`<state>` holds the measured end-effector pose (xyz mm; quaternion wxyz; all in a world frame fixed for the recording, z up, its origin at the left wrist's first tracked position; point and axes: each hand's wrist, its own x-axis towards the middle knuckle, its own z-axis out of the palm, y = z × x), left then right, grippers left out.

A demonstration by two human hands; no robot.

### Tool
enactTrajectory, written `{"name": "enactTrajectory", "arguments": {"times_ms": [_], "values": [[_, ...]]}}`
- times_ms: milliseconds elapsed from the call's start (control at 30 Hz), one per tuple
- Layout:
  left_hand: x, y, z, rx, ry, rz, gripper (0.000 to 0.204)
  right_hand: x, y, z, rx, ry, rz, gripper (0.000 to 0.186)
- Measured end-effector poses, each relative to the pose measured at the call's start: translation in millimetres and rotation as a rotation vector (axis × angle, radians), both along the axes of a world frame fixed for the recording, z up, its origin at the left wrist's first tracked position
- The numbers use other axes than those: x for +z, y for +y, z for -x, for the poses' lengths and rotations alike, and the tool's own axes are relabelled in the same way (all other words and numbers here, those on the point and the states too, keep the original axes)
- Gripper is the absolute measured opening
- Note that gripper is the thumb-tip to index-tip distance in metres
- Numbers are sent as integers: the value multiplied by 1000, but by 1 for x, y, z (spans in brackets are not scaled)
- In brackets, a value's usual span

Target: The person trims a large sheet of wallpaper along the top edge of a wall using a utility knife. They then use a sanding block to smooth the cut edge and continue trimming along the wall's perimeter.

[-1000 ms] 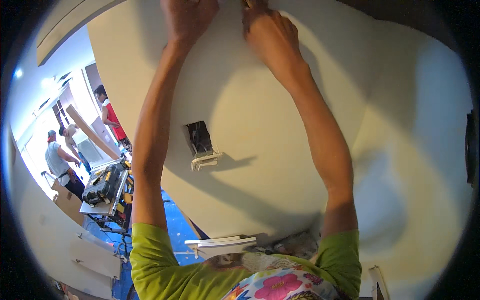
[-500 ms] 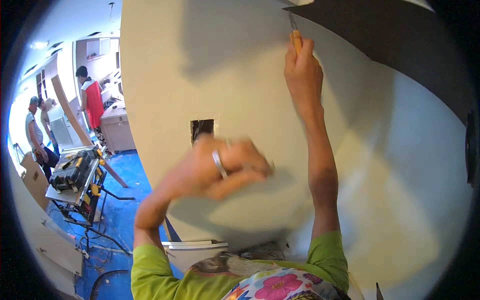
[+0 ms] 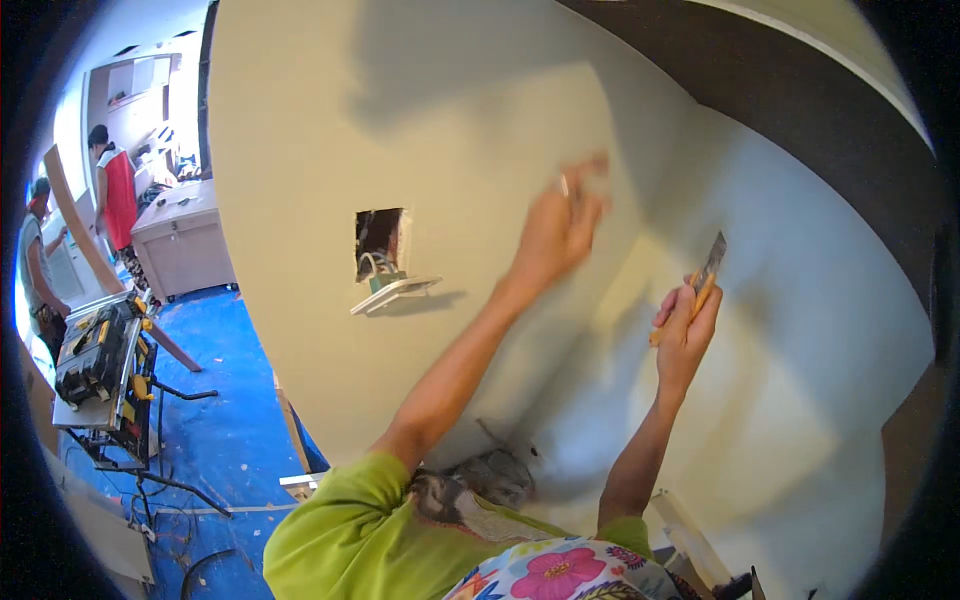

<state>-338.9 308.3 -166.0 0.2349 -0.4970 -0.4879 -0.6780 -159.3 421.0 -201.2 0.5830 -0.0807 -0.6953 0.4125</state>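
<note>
A putty knife with a yellow handle and a grey, smudged blade is gripped in my right hand, blade up, in front of the right-hand wall. My left hand, with a ring on one finger, is raised in front of the cream wall, near the inside corner. Motion smears its fingertips, so whether they hold anything cannot be made out. Lower left of that hand, a white switch or socket plate hangs by wires from a square wall opening.
A dark brown band runs along the top of the walls. At left, a folding work stand carries a black tool case over a blue-covered floor. Two people stand beyond, one in a red top, beside a pale cabinet.
My right hand has come down from the top edge with the putty knife. My left hand has swung up and right, uncovering the hanging plate. The view has shifted to the right.
</note>
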Motion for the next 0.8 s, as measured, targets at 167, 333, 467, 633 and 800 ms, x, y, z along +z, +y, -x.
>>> {"name": "enactTrajectory", "arguments": {"times_ms": [167,333,467,633,800], "values": [[142,30,63,554,313,-798,47,-25,-2,-35,-72,-68,28,20],[168,22,61,570,339,-591,53,-35,3,-48,-105,-167,30,21],[166,16,67,608,400,-569,56,-27,9,-35,-54,-186,-33,21],[157,10,68,520,399,-565,57,15,-2,13,-16,-223,-174,27],[105,-9,58,154,179,-444,53,89,-39,92,-11,-101,-464,30]]}}
